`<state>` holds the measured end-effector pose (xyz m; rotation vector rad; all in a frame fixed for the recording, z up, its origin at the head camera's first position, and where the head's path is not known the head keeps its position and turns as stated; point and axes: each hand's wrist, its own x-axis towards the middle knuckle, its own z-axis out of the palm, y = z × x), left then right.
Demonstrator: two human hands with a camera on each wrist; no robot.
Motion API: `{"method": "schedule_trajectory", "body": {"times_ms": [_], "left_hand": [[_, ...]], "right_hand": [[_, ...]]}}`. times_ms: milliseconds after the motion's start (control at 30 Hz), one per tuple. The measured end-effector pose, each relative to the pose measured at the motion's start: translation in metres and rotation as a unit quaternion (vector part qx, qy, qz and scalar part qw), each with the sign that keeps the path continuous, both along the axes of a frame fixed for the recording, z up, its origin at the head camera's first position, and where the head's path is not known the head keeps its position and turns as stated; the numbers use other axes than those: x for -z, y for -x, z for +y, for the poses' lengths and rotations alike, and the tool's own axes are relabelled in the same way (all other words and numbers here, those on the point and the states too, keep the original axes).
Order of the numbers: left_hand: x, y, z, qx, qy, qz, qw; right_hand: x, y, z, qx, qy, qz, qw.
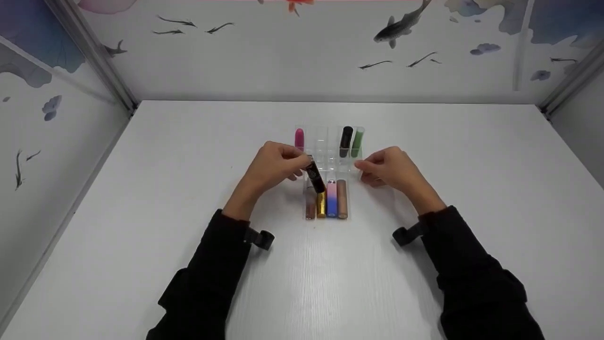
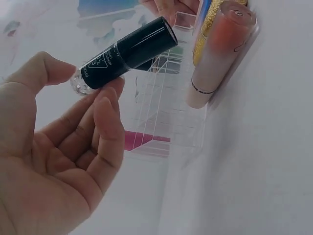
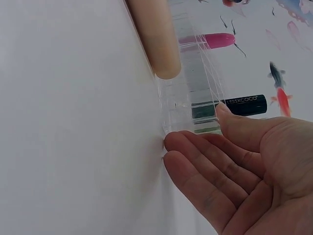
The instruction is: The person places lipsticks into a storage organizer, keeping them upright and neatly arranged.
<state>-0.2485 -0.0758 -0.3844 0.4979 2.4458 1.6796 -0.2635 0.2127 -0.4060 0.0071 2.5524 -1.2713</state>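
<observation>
Hands (image 1: 276,163) (image 1: 389,167), pinched black tube (image 2: 142,44), racked "LESSXCOCO" tube (image 3: 252,105)

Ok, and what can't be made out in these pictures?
Head view: the upper end of the gold cosmetic tube, behind the black cosmetic tube in the left hand.
Head view: the lettering on the black cosmetic tube, too small to read.
Right wrist view: the far end of the tan cosmetic tube, cut off by the top edge.
Right wrist view: most of the green cosmetic tube, behind the right hand.
</observation>
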Motion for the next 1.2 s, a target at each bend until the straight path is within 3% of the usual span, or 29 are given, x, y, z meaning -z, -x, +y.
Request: {"method": "schedule_trajectory", "body": {"times_ms": [267, 400, 533, 700, 933, 1200], "left_hand": [[0.003, 0.003, -0.001, 0.031, -0.11, 0.065, 0.9913], [0.006, 0.004, 0.0, 0.029, -0.132, 0.065, 0.9887], [0.008, 0.005, 0.0, 0.027, -0.152, 0.061, 0.9862], [0.008, 0.005, 0.002, 0.031, -0.172, 0.059, 0.9828], [0.01, 0.005, 0.004, 0.04, -0.195, 0.04, 0.9792], [0.01, 0.005, 0.004, 0.044, -0.195, 0.032, 0.9793]], "right_hand": [[-0.009, -0.001, 0.001, -0.024, -0.021, 0.02, 0.999], [-0.02, -0.006, 0.003, -0.036, -0.05, 0.087, 0.994], [-0.031, -0.013, 0.001, -0.041, -0.082, 0.166, 0.982], [-0.04, -0.022, -0.007, -0.093, -0.053, 0.228, 0.968], [-0.038, -0.03, -0.026, -0.209, -0.002, 0.211, 0.955], [-0.03, -0.029, -0.032, -0.226, 0.004, 0.185, 0.956]]}}
